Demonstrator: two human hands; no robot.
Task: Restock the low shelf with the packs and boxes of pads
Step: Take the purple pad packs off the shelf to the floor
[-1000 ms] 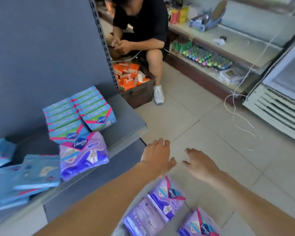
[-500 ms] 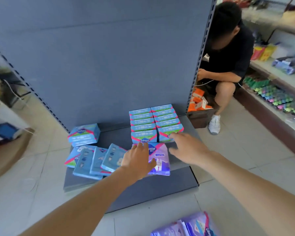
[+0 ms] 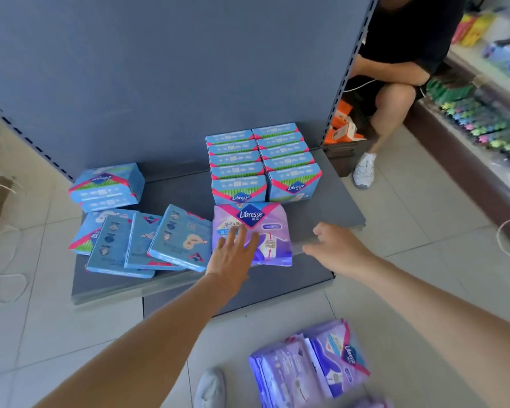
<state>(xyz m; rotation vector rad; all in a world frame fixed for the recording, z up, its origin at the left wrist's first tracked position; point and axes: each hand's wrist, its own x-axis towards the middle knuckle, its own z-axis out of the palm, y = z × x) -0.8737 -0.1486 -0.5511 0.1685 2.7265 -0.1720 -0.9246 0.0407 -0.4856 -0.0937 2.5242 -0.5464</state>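
Head view: purple pack [image 3: 251,214] lies flat at the front of the low shelf [image 3: 321,213], right in front of the stacked blue boxes [image 3: 262,163], with tipped blue packs [image 3: 147,242] just beside it on its left. Your left hand [image 3: 233,257] rests on it, fingers straight and spread, pressing, not gripping. Your right hand [image 3: 339,245] hovers just right of the pack, loosely open, holding nothing. Step looks like squaring this pack into place. More purple packs [image 3: 309,366] wait on the floor. Next you'd likely lift off, reach down for one, and set it on the bare shelf space to the right.
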